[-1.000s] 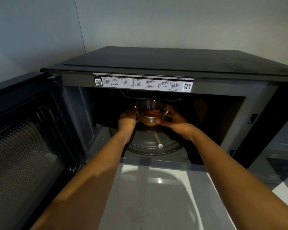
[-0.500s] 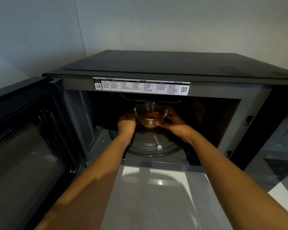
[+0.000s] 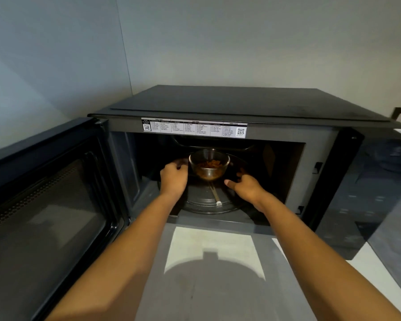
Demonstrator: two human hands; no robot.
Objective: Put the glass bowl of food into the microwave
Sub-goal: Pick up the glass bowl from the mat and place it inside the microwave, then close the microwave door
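Inside the open cavity of the black microwave (image 3: 241,105), a glass bowl (image 3: 209,164) holding brown food (image 3: 210,163) is seen upright over the middle of the round glass turntable (image 3: 202,201); whether its base rests on the turntable cannot be told. The left hand (image 3: 174,178) is placed just beside the bowl's left wall, fingers curled loosely, and contact with the glass cannot be confirmed. The right hand (image 3: 245,186) is set to the right of the bowl and apart from it, fingers spread, thumb pointed toward the bowl, nothing pinched. Both bare forearms are extended through the opening. The microwave door (image 3: 44,205) is swung fully open to the left, its mesh window facing the camera. A white label with printed tables and two QR codes (image 3: 194,129) is fixed along the upper front frame. A grey countertop (image 3: 213,286) lies in front of the appliance, with a bright patch of light on it.
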